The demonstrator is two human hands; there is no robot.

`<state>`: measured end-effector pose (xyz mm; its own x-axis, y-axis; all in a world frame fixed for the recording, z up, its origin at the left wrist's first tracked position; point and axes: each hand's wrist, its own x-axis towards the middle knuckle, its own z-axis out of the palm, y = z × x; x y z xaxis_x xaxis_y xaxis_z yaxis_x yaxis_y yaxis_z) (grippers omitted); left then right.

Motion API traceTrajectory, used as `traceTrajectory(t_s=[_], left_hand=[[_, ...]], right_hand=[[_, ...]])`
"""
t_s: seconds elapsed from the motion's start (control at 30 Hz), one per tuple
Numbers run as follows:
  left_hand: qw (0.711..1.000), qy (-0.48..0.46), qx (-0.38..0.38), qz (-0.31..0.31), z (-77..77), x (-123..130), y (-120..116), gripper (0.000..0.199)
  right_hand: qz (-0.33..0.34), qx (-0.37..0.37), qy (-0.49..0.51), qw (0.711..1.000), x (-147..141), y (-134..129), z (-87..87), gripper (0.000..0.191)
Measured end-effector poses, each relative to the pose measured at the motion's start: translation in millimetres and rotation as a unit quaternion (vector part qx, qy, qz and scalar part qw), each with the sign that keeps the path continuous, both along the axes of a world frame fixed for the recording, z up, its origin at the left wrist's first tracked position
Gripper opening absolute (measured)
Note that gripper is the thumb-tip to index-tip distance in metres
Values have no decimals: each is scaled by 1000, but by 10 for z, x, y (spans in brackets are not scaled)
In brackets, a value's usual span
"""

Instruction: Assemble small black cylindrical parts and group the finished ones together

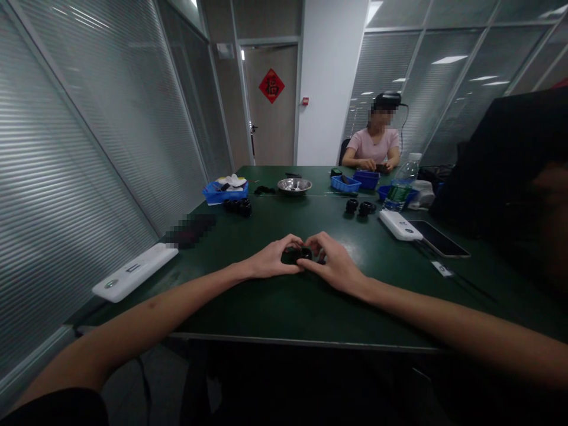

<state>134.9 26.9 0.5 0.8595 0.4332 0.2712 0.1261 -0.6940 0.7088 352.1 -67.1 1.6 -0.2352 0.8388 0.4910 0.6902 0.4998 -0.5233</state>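
My left hand (276,258) and my right hand (332,262) meet over the middle of the table. Between their fingertips is a small, glossy black round part (305,254), held low near the tabletop. Thumbs are on the near side and curled forefingers on the far side, so much of the part is hidden. Its exact kind is too dark and small to tell. Similar black round parts stand farther off, a pair (358,207) to the right and a cluster (238,206) to the left.
On the dark green table (248,307) are a metal bowl (294,187), a blue basket (225,190) of items, blue trays (345,184), a water bottle (402,183), white power banks (135,272) and a phone (438,238). A person (375,142) sits across; a dark shape (492,171) looms right.
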Motion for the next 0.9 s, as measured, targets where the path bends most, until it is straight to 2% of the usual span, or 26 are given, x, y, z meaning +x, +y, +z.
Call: traceTrajectory(t_s=[0.07,0.17,0.27,0.47,0.63,0.9], left_hand=[[998,30,44,16,-10,14,19,59],[993,52,105,16,-2,34,23,44],[991,54,122,29,22,38,3,37],[990,75,103,65,43,27,-34,36],[995,38,70,54,13,31,-21,46],[999,25,38,26,28,32,1,34]], right_hand=[[5,-1,-5,1000,0,21,-4,28],[11,1,-3,1000,14,37,-7,25],[15,-6,4,1000,39,35,0,24],[38,-32,30,998,103,42,-5,25],[65,-28,35,997,111,46,-31,28],[112,-20,43,993,98,34,-12,26]])
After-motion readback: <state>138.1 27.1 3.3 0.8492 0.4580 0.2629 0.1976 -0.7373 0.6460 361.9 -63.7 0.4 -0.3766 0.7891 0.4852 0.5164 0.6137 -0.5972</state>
